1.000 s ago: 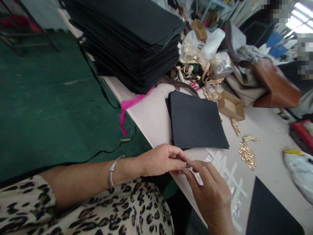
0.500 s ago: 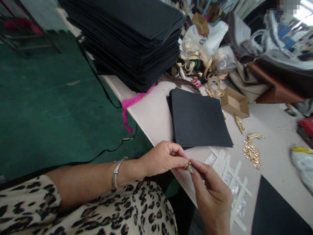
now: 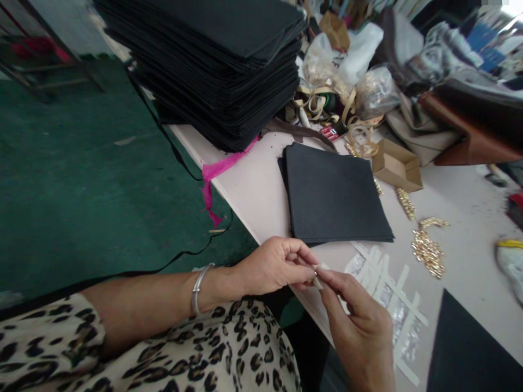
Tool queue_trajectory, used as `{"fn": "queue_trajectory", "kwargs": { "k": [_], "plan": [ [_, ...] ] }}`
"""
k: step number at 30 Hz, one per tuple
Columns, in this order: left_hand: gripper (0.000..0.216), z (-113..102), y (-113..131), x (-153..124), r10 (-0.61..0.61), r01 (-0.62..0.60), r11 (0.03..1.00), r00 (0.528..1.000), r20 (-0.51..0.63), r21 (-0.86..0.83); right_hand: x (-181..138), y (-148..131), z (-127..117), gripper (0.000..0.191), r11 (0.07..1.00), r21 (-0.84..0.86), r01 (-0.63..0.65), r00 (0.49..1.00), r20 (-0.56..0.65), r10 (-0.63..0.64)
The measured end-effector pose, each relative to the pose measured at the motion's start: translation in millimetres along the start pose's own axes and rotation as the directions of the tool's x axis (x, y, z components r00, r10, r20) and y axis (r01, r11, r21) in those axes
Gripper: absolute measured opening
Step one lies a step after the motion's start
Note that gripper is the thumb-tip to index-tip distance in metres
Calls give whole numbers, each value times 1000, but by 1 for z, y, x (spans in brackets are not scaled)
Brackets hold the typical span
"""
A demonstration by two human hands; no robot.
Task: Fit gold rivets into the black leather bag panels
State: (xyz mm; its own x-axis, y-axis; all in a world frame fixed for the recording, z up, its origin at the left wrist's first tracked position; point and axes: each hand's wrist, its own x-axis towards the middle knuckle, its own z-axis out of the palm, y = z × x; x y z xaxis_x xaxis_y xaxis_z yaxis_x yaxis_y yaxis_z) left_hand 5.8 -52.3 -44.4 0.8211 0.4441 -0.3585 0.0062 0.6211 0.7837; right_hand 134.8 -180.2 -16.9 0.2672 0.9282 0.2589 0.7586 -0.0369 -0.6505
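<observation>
My left hand (image 3: pixel 274 268) and my right hand (image 3: pixel 360 322) meet fingertip to fingertip just off the table's near edge. Both are closed in a pinch around a small gold metal piece (image 3: pixel 316 274), mostly covered by the fingers. A narrow pale bit (image 3: pixel 318 283) shows beside it at my right fingertips. Beyond my hands lies a short stack of black rectangular sheets (image 3: pixel 337 196). White strips (image 3: pixel 386 294) with clear plastic under them lie to the right of my right hand. Farther right is a loose heap of small gold pieces (image 3: pixel 427 253).
A tall stack of black sheets (image 3: pixel 229 81) stands at the back left, near the table edge with a pink ribbon (image 3: pixel 226 165). A small cardboard box (image 3: pixel 397 166), plastic bags (image 3: pixel 373 92) and a brown bag (image 3: pixel 469 133) crowd the back. Another black sheet (image 3: pixel 469 348) lies front right.
The view has shifted slightly. Both hands stay together in the same pinch, and less of the gold piece shows between the fingertips now.
</observation>
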Motion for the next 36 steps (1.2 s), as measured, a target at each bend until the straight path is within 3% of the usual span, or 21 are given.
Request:
{"fn": "queue_trajectory", "kwargs": {
  "k": [8,19,25,32,36],
  "plan": [
    [15,2,-5,2,57,-56,998,998,-32,15,3,-8,2,19,990,-128,60,998,-29,-64],
    [19,0,-6,2,98,-97,995,991,-85,22,10,-18,7,22,952,-283,120,993,33,-115],
    [26,-9,2,3,71,-70,997,993,-89,22,12,-1,12,26,857,-394,333,942,184,-281],
    [21,-22,11,2,45,-43,999,995,-94,18,24,-5,25,23,927,-303,219,975,99,-197],
    [28,-26,14,5,64,-64,998,991,-117,3,36,-5,26,24,908,-312,281,958,142,-248]
  ]
}}
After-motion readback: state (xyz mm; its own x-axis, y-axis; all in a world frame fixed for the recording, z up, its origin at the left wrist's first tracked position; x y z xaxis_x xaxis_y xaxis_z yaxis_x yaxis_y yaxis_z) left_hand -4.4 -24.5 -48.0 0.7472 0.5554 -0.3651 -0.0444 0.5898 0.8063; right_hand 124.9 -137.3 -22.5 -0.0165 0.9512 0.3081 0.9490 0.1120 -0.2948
